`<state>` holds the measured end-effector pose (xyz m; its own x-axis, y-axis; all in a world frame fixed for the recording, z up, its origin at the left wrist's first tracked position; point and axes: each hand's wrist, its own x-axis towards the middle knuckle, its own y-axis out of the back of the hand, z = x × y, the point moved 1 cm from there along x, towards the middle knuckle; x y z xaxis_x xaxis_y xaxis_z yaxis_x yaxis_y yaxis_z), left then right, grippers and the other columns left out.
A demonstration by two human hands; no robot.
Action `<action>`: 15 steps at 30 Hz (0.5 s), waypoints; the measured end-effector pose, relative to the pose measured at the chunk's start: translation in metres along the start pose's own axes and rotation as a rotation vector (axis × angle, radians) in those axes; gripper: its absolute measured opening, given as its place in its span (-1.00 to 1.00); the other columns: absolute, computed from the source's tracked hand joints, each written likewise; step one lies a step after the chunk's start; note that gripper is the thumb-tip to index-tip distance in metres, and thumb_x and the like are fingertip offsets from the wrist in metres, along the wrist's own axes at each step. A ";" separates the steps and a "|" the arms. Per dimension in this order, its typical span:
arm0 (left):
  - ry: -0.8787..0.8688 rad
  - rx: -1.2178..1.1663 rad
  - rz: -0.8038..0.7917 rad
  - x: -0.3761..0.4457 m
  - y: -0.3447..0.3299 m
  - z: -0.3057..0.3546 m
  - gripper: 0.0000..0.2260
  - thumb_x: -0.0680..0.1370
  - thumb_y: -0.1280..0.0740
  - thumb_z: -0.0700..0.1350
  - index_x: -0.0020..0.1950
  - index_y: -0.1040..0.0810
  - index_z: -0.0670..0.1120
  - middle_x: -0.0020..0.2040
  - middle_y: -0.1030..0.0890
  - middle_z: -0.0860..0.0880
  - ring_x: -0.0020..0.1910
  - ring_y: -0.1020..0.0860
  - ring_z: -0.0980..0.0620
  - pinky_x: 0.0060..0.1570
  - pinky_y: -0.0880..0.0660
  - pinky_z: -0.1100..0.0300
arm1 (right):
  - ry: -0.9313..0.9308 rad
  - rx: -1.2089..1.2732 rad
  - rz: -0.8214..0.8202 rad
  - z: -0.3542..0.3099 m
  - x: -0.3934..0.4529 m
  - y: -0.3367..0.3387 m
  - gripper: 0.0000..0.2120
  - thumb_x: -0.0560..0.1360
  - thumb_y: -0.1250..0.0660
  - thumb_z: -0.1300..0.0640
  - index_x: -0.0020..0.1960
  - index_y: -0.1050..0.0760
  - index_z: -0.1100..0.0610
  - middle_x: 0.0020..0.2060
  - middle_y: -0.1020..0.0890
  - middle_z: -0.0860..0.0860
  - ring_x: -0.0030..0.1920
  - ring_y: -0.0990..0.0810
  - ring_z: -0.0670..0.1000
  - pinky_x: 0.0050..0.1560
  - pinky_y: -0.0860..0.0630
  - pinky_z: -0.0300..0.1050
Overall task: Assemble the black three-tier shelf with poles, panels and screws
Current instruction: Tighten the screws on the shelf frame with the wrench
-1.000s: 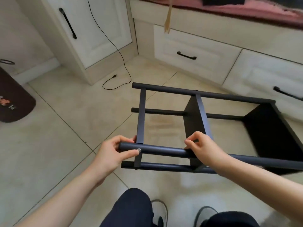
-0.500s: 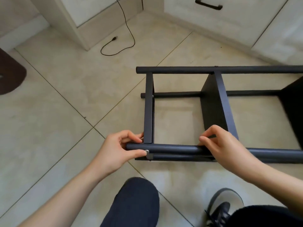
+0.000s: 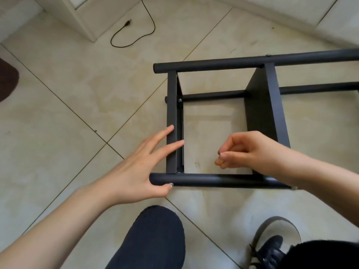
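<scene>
The black shelf lies on its side on the tiled floor. Its near pole (image 3: 213, 180) runs left to right just in front of me, and the far pole (image 3: 233, 64) lies parallel beyond it. The end panel (image 3: 172, 113) and the middle panel (image 3: 260, 105) stand between them. My left hand (image 3: 136, 171) is spread, its fingertips touch the end panel and its thumb rests at the near pole's left end, beside a silver screw head (image 3: 171, 184). My right hand (image 3: 246, 150) hovers over the gap between the panels with curled fingers and nothing visible in it.
A black cable (image 3: 136, 37) loops on the floor by the white cabinet base (image 3: 81, 20). A brown mat (image 3: 7, 80) lies at the left edge. My knee (image 3: 155, 233) and shoe (image 3: 272, 247) are close under the near pole.
Both hands have let go of the near pole. The left hand opened onto the end panel and the right lifted clear. The view tilted further down.
</scene>
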<state>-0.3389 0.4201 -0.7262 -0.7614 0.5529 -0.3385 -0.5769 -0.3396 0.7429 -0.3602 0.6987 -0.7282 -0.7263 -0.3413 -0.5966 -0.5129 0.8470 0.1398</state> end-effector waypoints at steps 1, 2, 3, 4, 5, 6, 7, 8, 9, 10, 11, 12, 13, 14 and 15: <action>-0.031 0.058 -0.023 0.003 0.001 0.000 -0.24 0.45 -0.41 0.14 0.56 -0.10 0.35 0.57 0.24 0.36 0.57 0.22 0.29 0.45 -0.06 0.18 | 0.002 0.028 -0.031 0.000 0.003 -0.003 -0.88 0.50 -0.42 0.19 -0.02 -0.59 0.24 -0.18 -0.74 0.06 -0.10 -0.73 0.01 0.00 -0.64 -0.19; -0.060 0.104 -0.037 0.005 0.002 -0.001 -0.28 0.43 -0.37 0.17 0.55 -0.16 0.31 0.58 0.27 0.34 0.57 0.27 0.27 0.46 -0.02 0.17 | 0.001 0.049 -0.056 0.000 0.006 -0.005 -0.88 0.49 -0.44 0.21 -0.01 -0.60 0.24 -0.16 -0.74 0.08 -0.09 -0.73 0.03 0.01 -0.64 -0.19; -0.083 0.133 -0.044 0.008 0.003 -0.001 -0.32 0.42 -0.34 0.21 0.53 -0.22 0.29 0.58 0.29 0.32 0.57 0.30 0.25 0.46 0.00 0.17 | -0.002 0.065 -0.075 0.000 0.009 -0.007 -0.87 0.48 -0.45 0.22 0.01 -0.61 0.23 -0.15 -0.74 0.10 -0.07 -0.72 0.04 0.00 -0.64 -0.20; -0.097 0.145 -0.044 0.009 0.003 -0.002 -0.35 0.41 -0.32 0.23 0.49 -0.26 0.28 0.59 0.29 0.31 0.57 0.30 0.24 0.44 -0.01 0.20 | -0.007 0.084 -0.087 0.001 0.012 -0.008 -0.86 0.47 -0.46 0.24 0.02 -0.62 0.23 -0.14 -0.74 0.11 -0.06 -0.72 0.04 -0.02 -0.64 -0.22; -0.106 0.146 -0.042 0.010 0.004 -0.003 -0.38 0.40 -0.32 0.24 0.46 -0.30 0.26 0.59 0.28 0.30 0.57 0.29 0.24 0.43 -0.02 0.23 | -0.016 0.109 -0.094 0.001 0.016 -0.010 -0.85 0.46 -0.46 0.25 0.02 -0.62 0.23 -0.13 -0.74 0.12 -0.05 -0.72 0.05 -0.05 -0.63 -0.25; -0.113 0.143 -0.039 0.010 0.004 -0.004 -0.40 0.41 -0.34 0.24 0.43 -0.33 0.24 0.60 0.27 0.29 0.57 0.28 0.24 0.42 -0.02 0.25 | -0.031 0.136 -0.099 0.001 0.020 -0.011 -0.85 0.46 -0.47 0.26 0.02 -0.63 0.23 -0.12 -0.73 0.13 -0.04 -0.72 0.05 -0.05 -0.63 -0.25; -0.119 0.136 -0.038 0.011 0.003 -0.006 -0.41 0.41 -0.37 0.23 0.42 -0.36 0.22 0.60 0.26 0.29 0.58 0.27 0.24 0.41 -0.02 0.28 | -0.048 0.162 -0.108 0.002 0.025 -0.013 -0.85 0.46 -0.47 0.27 0.03 -0.63 0.23 -0.11 -0.73 0.13 -0.03 -0.72 0.06 -0.04 -0.64 -0.22; -0.123 0.128 -0.039 0.011 0.003 -0.007 -0.42 0.41 -0.40 0.21 0.41 -0.38 0.20 0.60 0.25 0.29 0.58 0.26 0.24 0.41 0.00 0.29 | -0.068 0.185 -0.121 0.003 0.030 -0.015 -0.84 0.46 -0.46 0.27 0.04 -0.63 0.24 -0.10 -0.73 0.15 -0.03 -0.72 0.07 -0.01 -0.65 -0.19; -0.122 0.116 -0.043 0.012 0.003 -0.008 -0.42 0.41 -0.42 0.20 0.41 -0.39 0.19 0.60 0.24 0.30 0.58 0.25 0.24 0.41 0.00 0.31 | -0.091 0.205 -0.142 0.004 0.036 -0.018 -0.84 0.47 -0.46 0.26 0.04 -0.63 0.24 -0.09 -0.72 0.16 -0.03 -0.71 0.07 0.02 -0.65 -0.16; -0.119 0.099 -0.047 0.012 0.004 -0.008 -0.43 0.41 -0.44 0.19 0.40 -0.40 0.19 0.60 0.24 0.31 0.58 0.24 0.25 0.41 0.00 0.32 | -0.117 0.222 -0.169 0.005 0.041 -0.021 -0.84 0.48 -0.45 0.25 0.05 -0.64 0.24 -0.08 -0.72 0.16 -0.05 -0.71 0.06 0.03 -0.65 -0.15; -0.114 0.076 -0.052 0.013 0.004 -0.008 -0.44 0.41 -0.45 0.18 0.39 -0.41 0.20 0.59 0.23 0.34 0.58 0.23 0.26 0.40 -0.01 0.33 | -0.143 0.240 -0.199 0.006 0.046 -0.023 -0.85 0.49 -0.44 0.23 0.05 -0.64 0.23 -0.08 -0.73 0.15 -0.06 -0.70 0.04 0.03 -0.65 -0.14; -0.109 0.051 -0.062 0.013 0.006 -0.008 -0.44 0.40 -0.46 0.18 0.37 -0.42 0.21 0.58 0.22 0.36 0.57 0.23 0.28 0.39 -0.03 0.34 | -0.170 0.260 -0.231 0.007 0.051 -0.026 -0.86 0.50 -0.43 0.23 0.05 -0.64 0.22 -0.10 -0.73 0.13 -0.07 -0.70 0.02 0.03 -0.65 -0.14; -0.103 0.031 -0.073 0.014 0.007 -0.008 -0.45 0.40 -0.46 0.19 0.36 -0.42 0.22 0.57 0.22 0.39 0.57 0.23 0.29 0.38 -0.03 0.35 | -0.190 0.285 -0.266 0.008 0.055 -0.029 -0.88 0.51 -0.42 0.24 0.04 -0.65 0.21 -0.11 -0.72 0.11 -0.08 -0.70 0.01 0.04 -0.64 -0.13; -0.101 0.016 -0.083 0.014 0.007 -0.007 -0.46 0.39 -0.45 0.20 0.35 -0.42 0.24 0.56 0.22 0.41 0.56 0.23 0.30 0.38 -0.03 0.35 | -0.204 0.316 -0.303 0.009 0.058 -0.032 -0.88 0.52 -0.40 0.26 0.04 -0.64 0.21 -0.10 -0.72 0.11 -0.07 -0.69 0.02 0.07 -0.64 -0.11; -0.100 0.005 -0.088 0.014 0.008 -0.007 -0.47 0.39 -0.44 0.21 0.33 -0.41 0.26 0.56 0.22 0.42 0.56 0.23 0.31 0.38 -0.03 0.35 | -0.215 0.350 -0.337 0.010 0.062 -0.035 -0.88 0.52 -0.39 0.29 0.04 -0.63 0.21 -0.09 -0.72 0.12 -0.06 -0.69 0.03 0.10 -0.63 -0.09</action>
<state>-0.3564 0.4196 -0.7295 -0.6746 0.6538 -0.3429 -0.6383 -0.2832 0.7158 -0.3825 0.6521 -0.7775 -0.4180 -0.5580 -0.7169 -0.4919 0.8024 -0.3378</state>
